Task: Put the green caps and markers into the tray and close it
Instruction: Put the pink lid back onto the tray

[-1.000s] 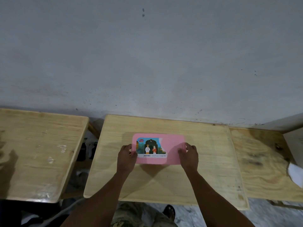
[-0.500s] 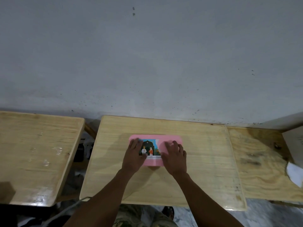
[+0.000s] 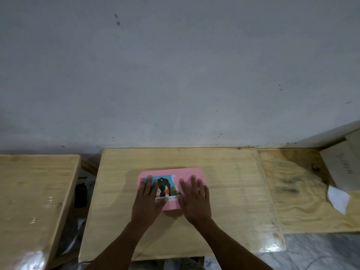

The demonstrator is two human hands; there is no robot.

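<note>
A pink tray (image 3: 187, 173) with a picture sticker on its lid lies closed in the middle of the central wooden table (image 3: 229, 191). My left hand (image 3: 149, 201) rests flat on the lid's left half, fingers spread over the sticker. My right hand (image 3: 194, 199) lies flat on the lid's right half, fingers apart. Neither hand grips anything. No green caps or markers show; the lid hides whatever is inside the tray.
A second wooden table (image 3: 33, 191) stands to the left across a narrow gap. On the right, a plywood surface (image 3: 303, 201) carries a grey box (image 3: 342, 168) and a white paper scrap (image 3: 338, 198). A grey wall (image 3: 175, 75) rises directly behind the tables.
My hands moved from gripping the tray's left and right ends to lying flat on top of the lid. The camera view has also tilted.
</note>
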